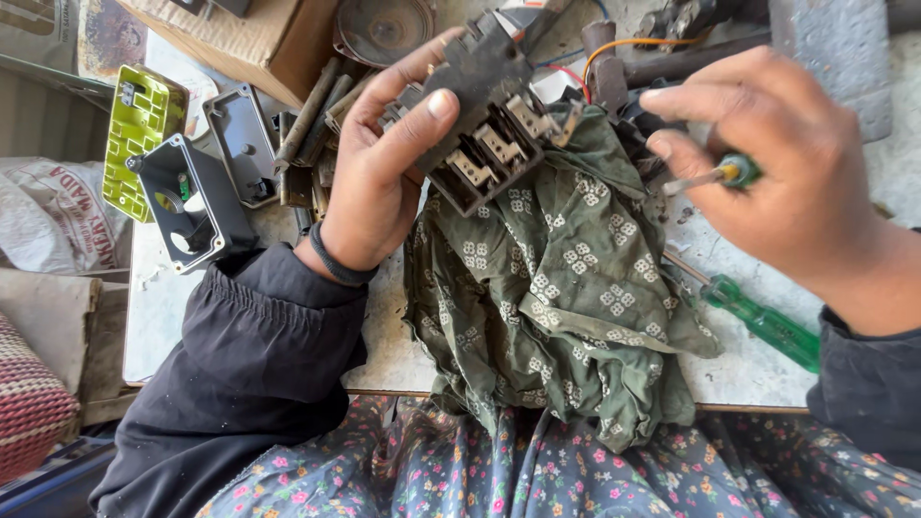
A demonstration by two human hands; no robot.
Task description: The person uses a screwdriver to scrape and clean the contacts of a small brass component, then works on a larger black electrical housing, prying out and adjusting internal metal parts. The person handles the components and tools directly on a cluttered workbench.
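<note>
Floral-print cloth (537, 470) covers the lap nearest me. Left hand (379, 168) fingers clench a dark plastic switch block (480, 110) with metal tabs, at 12 o'clock over crumpled green rag (566, 288). Right hand (787, 177) fingers pinch a green-handled screwdriver (715, 175) at 2 o'clock above the tabletop (739, 369).

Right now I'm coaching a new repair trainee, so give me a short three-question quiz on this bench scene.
1. True or false: the left hand holds the dark plastic switch block with metal contacts.
2. What does the right hand grip? A) green-handled screwdriver B) pliers
3. What lies under the block on the table?

Key: 1 true. 2 A, the green-handled screwdriver. 3 The crumpled green patterned cloth.
</note>
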